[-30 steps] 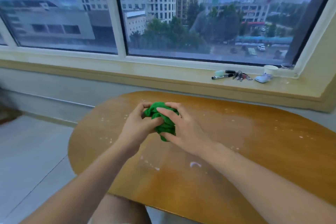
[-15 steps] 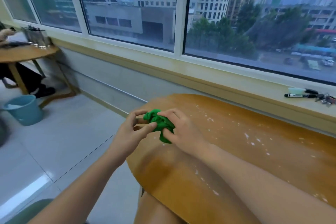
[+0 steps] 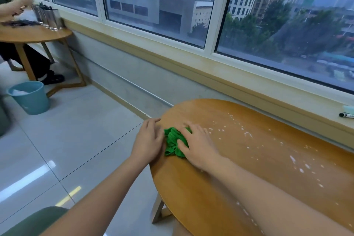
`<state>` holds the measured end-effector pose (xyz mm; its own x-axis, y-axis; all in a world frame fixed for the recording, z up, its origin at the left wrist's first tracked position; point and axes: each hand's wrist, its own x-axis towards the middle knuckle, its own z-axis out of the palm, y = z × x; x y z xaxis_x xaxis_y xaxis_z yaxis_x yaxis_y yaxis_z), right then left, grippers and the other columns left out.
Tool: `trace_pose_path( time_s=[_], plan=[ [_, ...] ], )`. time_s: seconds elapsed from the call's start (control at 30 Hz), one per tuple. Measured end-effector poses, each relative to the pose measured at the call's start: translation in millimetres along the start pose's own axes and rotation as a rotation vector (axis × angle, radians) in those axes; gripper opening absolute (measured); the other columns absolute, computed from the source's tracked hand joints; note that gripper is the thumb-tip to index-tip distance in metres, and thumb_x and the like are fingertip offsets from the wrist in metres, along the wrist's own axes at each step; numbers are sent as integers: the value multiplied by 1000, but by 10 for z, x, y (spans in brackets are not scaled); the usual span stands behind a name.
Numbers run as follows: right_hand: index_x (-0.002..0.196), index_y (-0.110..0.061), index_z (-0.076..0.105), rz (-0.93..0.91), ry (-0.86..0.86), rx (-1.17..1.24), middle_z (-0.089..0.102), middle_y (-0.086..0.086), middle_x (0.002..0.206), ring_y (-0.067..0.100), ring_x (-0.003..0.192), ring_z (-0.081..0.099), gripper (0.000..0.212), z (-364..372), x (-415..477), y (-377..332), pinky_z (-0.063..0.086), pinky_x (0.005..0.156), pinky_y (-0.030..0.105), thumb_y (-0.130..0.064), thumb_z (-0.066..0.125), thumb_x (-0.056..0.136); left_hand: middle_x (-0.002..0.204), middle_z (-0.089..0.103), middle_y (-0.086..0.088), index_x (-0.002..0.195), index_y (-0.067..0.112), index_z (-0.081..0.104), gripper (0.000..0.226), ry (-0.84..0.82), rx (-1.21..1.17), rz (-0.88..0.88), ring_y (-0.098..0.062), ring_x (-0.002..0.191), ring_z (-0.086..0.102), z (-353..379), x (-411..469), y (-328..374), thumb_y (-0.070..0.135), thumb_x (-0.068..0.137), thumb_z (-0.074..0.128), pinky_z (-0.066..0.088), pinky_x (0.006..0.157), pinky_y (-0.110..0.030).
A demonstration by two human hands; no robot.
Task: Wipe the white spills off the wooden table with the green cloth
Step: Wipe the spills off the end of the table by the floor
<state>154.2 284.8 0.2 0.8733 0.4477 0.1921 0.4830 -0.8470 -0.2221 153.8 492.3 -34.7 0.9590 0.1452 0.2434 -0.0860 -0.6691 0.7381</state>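
Observation:
The crumpled green cloth (image 3: 173,142) lies on the left end of the oval wooden table (image 3: 220,188). My right hand (image 3: 197,145) presses flat on the cloth's right part, fingers spread over it. My left hand (image 3: 149,140) rests at the table's left rim, touching the cloth's left side with fingers nearly straight. White spills (image 3: 247,134) are scattered over the wood to the right of the cloth, reaching toward the right edge of the view. Part of the cloth is hidden under my right palm.
A window sill runs behind the table with a black marker (image 3: 345,115) on it. At far left a second wooden table (image 3: 36,33) has another person seated at it, and a blue bucket (image 3: 28,96) stands on the tiled floor. A green seat (image 3: 32,220) is at lower left.
The cloth was held bunched between both hands above the table; now it is pressed down on the table's left end. The view has swung left.

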Motion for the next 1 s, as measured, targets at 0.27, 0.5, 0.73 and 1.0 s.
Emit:
trace_pose_path(
  time_s=[0.27,0.5,0.73,1.0],
  plan=[
    [167,-35,28,-266,-71,-76,24,-3,175,24,160,21,58,294,-33,-14,17,127,41,-49,33,111,157,49,2,157,21,42,49,-22,-144,-78,-13,142,46,225,67,-151,25,109,48,36,114,-29],
    [150,-26,57,-291,-83,-5,47,0,163,26,146,46,49,426,637,569,39,118,47,-47,43,108,154,51,6,156,24,44,46,9,-64,-92,-13,141,48,280,74,-196,31,110,47,40,115,-37],
    [155,-33,50,78,-104,-14,40,-5,167,26,149,41,48,186,1451,1474,37,119,45,-49,42,110,156,50,13,157,30,41,48,19,-42,-147,-11,140,48,256,23,-117,40,111,44,40,114,-37],
    [154,-23,50,339,-5,19,40,6,166,34,147,41,46,248,1721,1755,35,117,46,-40,41,112,154,53,11,156,30,42,46,26,-43,-180,-13,138,51,244,19,-85,39,111,43,43,111,-38]
  ],
)
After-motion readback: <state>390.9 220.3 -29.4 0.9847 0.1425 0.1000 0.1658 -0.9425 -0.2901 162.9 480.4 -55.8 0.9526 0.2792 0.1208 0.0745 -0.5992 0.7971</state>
